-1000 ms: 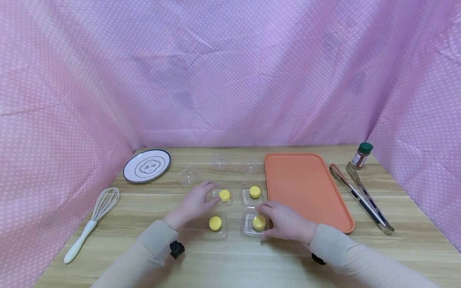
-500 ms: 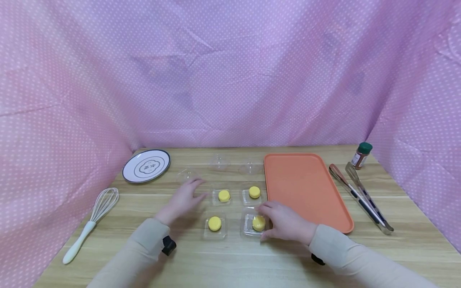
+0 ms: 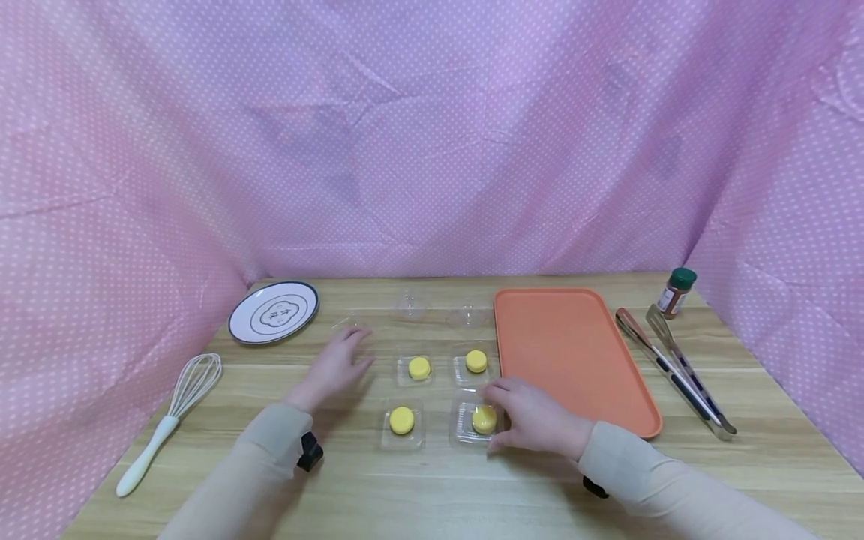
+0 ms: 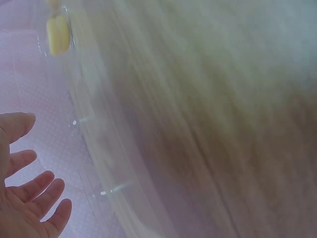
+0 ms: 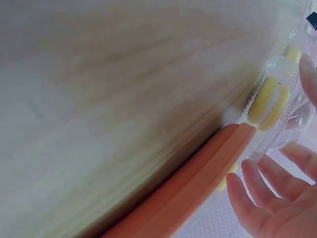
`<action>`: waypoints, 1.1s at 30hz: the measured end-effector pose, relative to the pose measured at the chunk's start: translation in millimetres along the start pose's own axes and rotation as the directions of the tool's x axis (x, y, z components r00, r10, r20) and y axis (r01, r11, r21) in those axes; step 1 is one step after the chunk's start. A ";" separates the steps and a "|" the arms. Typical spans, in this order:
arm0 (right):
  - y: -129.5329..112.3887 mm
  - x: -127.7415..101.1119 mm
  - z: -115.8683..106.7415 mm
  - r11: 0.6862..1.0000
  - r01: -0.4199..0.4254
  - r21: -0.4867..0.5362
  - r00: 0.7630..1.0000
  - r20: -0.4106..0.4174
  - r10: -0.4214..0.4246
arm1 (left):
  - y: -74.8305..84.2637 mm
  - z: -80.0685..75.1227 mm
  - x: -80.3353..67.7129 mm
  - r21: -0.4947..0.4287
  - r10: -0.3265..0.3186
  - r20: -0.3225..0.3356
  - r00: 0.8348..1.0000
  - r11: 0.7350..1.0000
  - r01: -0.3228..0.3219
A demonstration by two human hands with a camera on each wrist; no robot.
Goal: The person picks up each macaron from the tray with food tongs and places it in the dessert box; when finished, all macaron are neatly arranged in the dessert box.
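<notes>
A yellow macaron (image 3: pixel 484 419) sits in a clear plastic box (image 3: pixel 464 431) with a lid over it at the front right. My right hand (image 3: pixel 536 416) rests beside it, thumb and loosely bent fingers spread at the box's edges. At the left, my left hand (image 3: pixel 332 367) reaches over the table with relaxed, parted fingers, its fingertips overlapping the near side of a clear domed lid (image 3: pixel 343 322). Nothing shows in its palm in the left wrist view. Other yellow macarons (image 3: pixel 401 421) sit in clear box bases (image 3: pixel 405 442) between the hands.
Two more clear domed lids (image 3: pixel 410 306) lie farther back. An orange tray (image 3: pixel 570 352) lies close beside my right hand. Metal tongs (image 3: pixel 682 375) and a green-capped spice jar (image 3: pixel 673 292) are at the right. A plate (image 3: pixel 273 313) and a whisk (image 3: pixel 172 420) are at the left.
My left hand has moved left and slightly back, from beside the rear-left macaron to the clear lid. My right hand has stayed at its box.
</notes>
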State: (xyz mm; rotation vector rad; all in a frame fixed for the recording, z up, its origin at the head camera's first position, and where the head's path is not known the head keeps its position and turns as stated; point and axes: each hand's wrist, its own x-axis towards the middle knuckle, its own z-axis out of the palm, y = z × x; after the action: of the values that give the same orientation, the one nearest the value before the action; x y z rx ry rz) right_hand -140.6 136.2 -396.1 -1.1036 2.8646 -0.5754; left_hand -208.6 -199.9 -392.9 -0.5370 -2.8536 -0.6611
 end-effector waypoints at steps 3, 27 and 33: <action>0.5 0.2 0.4 1.000 0.007 -0.005 1.000 -0.005 -0.007 | -3.9 0.5 2.3 0.012 0.000 -0.003 1.000 1.000 0.000; 0.3 -0.6 0.3 1.000 0.001 -0.003 1.000 -0.006 -0.001 | -23.3 4.2 18.9 0.139 -0.064 0.150 0.987 0.989 0.042; -0.3 -1.0 0.0 1.000 0.002 -0.012 1.000 -0.012 -0.002 | -26.9 6.3 20.5 0.149 -0.087 0.190 0.978 0.987 0.059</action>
State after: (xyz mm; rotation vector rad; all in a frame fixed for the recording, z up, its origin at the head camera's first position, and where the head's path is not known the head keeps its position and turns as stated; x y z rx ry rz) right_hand -139.7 136.7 -396.1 -1.1083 2.8809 -0.5677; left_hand -238.2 -213.3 -404.3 -0.5024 -3.0883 -0.4318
